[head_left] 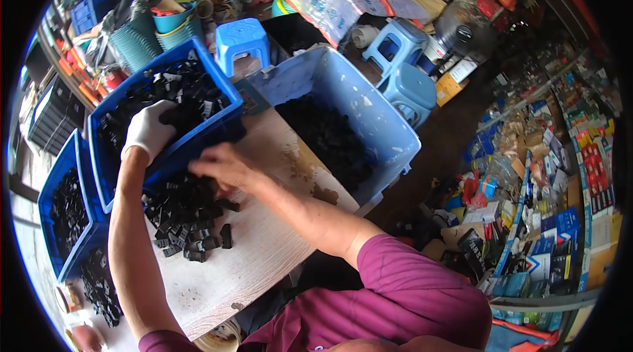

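Observation:
My left hand (150, 129), in a white glove, reaches over the near wall of a tilted blue bin (226, 88) heaped with small black plastic parts (170, 88). Its fingers are hidden among those parts. My right hand (225, 166) is bare and smeared by motion. It hovers at the far edge of a loose pile of black plastic parts (181, 210) on the pale wooden table (277, 154), just below the bin; whether it holds anything cannot be made out.
A larger light-blue tub (369, 115) with black parts inside stands right of the table. Another blue bin (66, 207) and more black parts (99, 286) lie at the left. Beyond are blue stools (241, 42), and shelves of boxed goods (560, 233) line the right.

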`<state>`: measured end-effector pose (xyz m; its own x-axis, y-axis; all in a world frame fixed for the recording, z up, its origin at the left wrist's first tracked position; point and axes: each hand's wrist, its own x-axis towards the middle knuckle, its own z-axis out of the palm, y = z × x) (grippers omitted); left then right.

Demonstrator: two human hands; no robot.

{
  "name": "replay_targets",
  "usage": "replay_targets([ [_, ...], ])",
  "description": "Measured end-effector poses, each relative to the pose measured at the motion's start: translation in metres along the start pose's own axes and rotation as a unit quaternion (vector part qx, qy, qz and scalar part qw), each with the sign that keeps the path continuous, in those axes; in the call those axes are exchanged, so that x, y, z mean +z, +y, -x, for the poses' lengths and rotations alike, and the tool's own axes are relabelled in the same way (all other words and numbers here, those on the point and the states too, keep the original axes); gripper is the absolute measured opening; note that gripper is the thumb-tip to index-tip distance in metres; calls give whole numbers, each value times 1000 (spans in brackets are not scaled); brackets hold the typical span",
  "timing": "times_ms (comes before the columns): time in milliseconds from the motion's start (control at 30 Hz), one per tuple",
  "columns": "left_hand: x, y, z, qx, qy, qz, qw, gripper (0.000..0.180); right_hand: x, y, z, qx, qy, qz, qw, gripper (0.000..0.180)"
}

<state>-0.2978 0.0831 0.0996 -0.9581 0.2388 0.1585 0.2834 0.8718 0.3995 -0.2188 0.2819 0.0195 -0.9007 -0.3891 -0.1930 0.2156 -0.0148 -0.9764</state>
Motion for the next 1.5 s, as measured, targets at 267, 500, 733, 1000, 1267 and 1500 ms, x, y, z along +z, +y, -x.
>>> replay_targets([
  [267,7,-14,-7,0,-62,-37,997,63,6,-1,-1,-24,-30,25,999,37],
  [500,8,-19,-10,-18,-8,8,1000,50,3,1,-2,-25,-12,24,999,35],
  [733,0,-42,1,-9,48,0,999,43,14,3,-10,-41,-16,71,997,36],
  [1000,-32,-22,13,-24,127,96,987,38,0,0,-4,23,-37,7,999,31],
  [1267,-55,9,94,38,285,110,951,38,5,13,-10,-6,59,-65,996,29],
  [1500,-28,42,166,75,383,37,920,50,-1,3,-6,35,-5,-79,996,32],
])
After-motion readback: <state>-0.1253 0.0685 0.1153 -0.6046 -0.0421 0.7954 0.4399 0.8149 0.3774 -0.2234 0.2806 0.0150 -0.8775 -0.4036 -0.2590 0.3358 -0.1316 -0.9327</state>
